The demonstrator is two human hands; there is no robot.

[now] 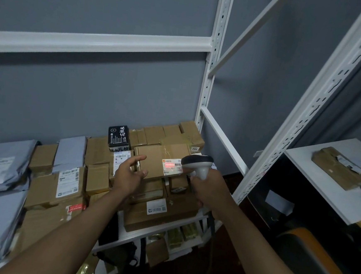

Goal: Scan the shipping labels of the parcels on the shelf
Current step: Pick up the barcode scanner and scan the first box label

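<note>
Shipping label (171, 167) lit by scanner (197, 162) gripped in right hand (209, 190); left hand (129, 172), fingers apart, steadying box (152, 158); risks misread if nudged

Both arms are extended forward, left hand (129, 174) held open with fingers relaxed and thumb raised, right hand (209, 187) closed in a grip, knuckles up, wrist kept straight.

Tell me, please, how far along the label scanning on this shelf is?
Nothing shows which parcels are already scanned. In hand: the right hand grips the grey handheld scanner, its red beam on the white label of the brown cardboard box by the left hand. Other labelled boxes and grey mailer bags may remain.
</note>
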